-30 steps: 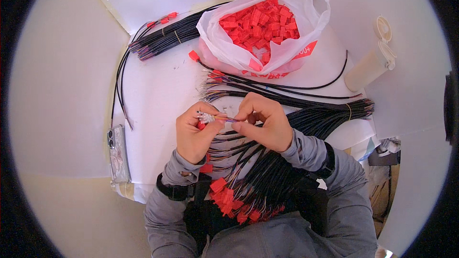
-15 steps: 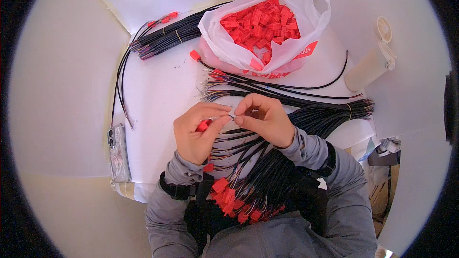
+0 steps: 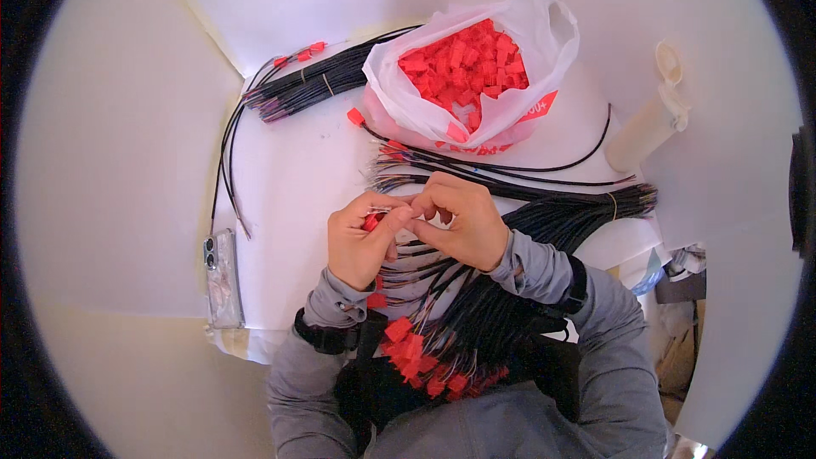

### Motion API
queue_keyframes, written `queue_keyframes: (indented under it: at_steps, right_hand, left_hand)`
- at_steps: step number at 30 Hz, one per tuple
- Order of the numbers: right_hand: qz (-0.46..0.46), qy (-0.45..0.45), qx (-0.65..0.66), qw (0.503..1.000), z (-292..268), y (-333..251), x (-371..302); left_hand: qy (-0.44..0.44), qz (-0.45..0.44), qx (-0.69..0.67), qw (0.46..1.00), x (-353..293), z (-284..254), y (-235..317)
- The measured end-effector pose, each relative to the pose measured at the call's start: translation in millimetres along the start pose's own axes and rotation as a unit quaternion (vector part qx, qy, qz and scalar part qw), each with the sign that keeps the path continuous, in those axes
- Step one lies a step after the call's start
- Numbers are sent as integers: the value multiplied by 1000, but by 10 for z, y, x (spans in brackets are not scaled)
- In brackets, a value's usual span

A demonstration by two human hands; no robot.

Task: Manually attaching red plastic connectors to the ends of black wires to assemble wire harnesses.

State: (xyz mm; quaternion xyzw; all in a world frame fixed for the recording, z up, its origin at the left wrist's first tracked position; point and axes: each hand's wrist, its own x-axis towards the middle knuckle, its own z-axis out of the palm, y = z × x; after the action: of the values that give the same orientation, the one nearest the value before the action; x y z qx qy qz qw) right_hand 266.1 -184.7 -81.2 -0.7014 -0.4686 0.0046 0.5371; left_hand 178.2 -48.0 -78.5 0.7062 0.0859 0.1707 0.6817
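Note:
Over the middle of the white table, my left hand (image 3: 360, 245) is closed around a red plastic connector (image 3: 371, 222), mostly covered by the fingers, with thin bare-looking wire ends beside it. My right hand (image 3: 469, 223) meets its fingertips, thumb and forefinger pinched together on something too small to make out. Below both hands a thick bundle of black cables (image 3: 489, 306) slants toward my lap. Several of its cables end in red connectors (image 3: 410, 353) hanging near my body. Another tied bundle of black cables (image 3: 586, 195) lies just past my right hand, its stripped coloured wires fanning out leftward.
A white plastic bag (image 3: 557, 51) full of red connectors (image 3: 467, 64) stands at the back. Further black cables (image 3: 340, 72) lie tied at the back left. A phone (image 3: 224, 279) rests at the left edge, and a cream flip-lid bottle (image 3: 642, 138) stands at the right.
The view has shifted slightly. My hands have drawn closer together at the fingertips, and the piece between them is now hidden. The left hand still holds the red connector.

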Motion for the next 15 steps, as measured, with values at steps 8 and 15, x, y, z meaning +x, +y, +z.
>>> queue_keyframes:
  at_steps: [8,15]
  right_hand:
    - [64,62,121,989,-2,33,16]
    - [80,31,209,974,-3,-48,-32]
  left_hand:
    - [-91,-41,-10,995,26,-69,41]
    - [-86,-95,14,992,65,-112,-50]
